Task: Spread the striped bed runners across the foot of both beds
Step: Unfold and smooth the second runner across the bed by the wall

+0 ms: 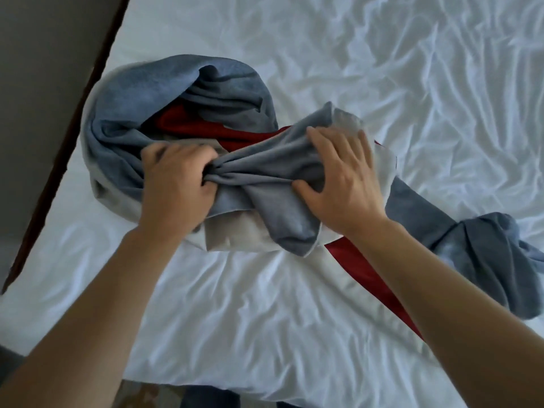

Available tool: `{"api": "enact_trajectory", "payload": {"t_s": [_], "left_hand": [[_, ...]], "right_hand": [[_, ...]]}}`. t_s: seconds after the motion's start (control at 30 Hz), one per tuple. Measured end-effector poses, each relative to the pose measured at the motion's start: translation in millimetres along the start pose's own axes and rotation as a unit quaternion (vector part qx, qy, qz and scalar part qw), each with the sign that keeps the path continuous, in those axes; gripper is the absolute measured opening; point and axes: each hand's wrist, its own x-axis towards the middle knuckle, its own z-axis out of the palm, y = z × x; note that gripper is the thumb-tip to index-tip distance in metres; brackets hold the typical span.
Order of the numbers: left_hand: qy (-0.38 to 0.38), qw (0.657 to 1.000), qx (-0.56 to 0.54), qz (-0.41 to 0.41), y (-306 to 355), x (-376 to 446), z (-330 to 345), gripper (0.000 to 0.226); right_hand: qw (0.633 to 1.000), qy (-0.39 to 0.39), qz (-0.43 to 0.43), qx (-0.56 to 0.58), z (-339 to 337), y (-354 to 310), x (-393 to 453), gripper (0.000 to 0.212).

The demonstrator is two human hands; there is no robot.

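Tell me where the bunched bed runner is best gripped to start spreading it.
Probably at the loose pale-edged end under the right hand, coming from the near side of the bed. The bed runner is twisted at the left hand, which grips the gathered middle; only that end lies flat enough to pull out.

Soft, cool daylight falls evenly over the wrinkled white bed sheet [412, 83], brightest beyond the right hand [344, 178], with gentle shadows in its creases and no hard glare. The left hand [176, 184] is slightly motion-blurred, and wide-angle stretch enlarges the forearms towards the lower corners.
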Motion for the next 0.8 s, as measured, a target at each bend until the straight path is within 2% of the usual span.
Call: {"api": "enact_trajectory", "payload": {"t_s": [0.07,0.1,0.17,0.2,0.27,0.37,0.43,0.5,0.57,0.6,0.67,0.73,0.8], "left_hand": [[-0.007,0.999,0.012,-0.032,-15,-3,-8,0.019],[-0.007,0.998,0.004,-0.056,-20,-4,-10,0.020],[0.006,0.994,-0.030,-0.102,-24,-6,-12,0.017],[0.012,0.992,-0.044,-0.118,-23,-7,-11,0.012],[0.011,0.988,-0.089,-0.128,-14,-11,-11,0.018],[-0.010,0.976,-0.211,-0.060,1,-19,-16,0.037],[-0.013,0.970,-0.239,-0.041,5,-24,-18,0.040],[-0.010,0.966,-0.254,-0.053,3,-26,-20,0.038],[0.002,0.965,-0.252,-0.067,-6,-25,-22,0.020],[0.013,0.969,-0.236,-0.074,-12,-24,-24,0.018],[0.034,0.975,-0.203,-0.082,-22,-23,-28,0.028],[0.047,0.979,-0.178,-0.092,-32,-25,-34,0.029],[0.056,0.979,-0.163,-0.109,-47,-29,-38,0.029]], "right_hand": [[0.998,-0.043,0.024,-0.028,-1,8,4,0.069],[0.998,-0.054,0.025,-0.031,2,7,6,0.058],[0.999,-0.038,0.013,-0.028,8,-5,11,0.021],[0.999,-0.025,0.011,-0.022,11,-14,13,0.012],[1.000,-0.006,0.005,0.009,14,-38,16,0.013],[0.999,0.011,-0.036,0.032,21,-74,26,0.010],[0.997,0.007,-0.068,0.033,23,-91,32,0.009],[0.995,0.004,-0.096,0.040,23,-100,36,0.010],[0.991,0.013,-0.124,0.049,22,-107,36,0.011],[0.988,0.032,-0.142,0.051,22,-108,35,0.011],[0.982,0.077,-0.162,0.060,19,-105,35,0.014],[0.983,0.114,-0.133,0.055,17,-90,40,0.009],[0.993,0.104,-0.061,0.010,12,-72,48,0.041]]}}
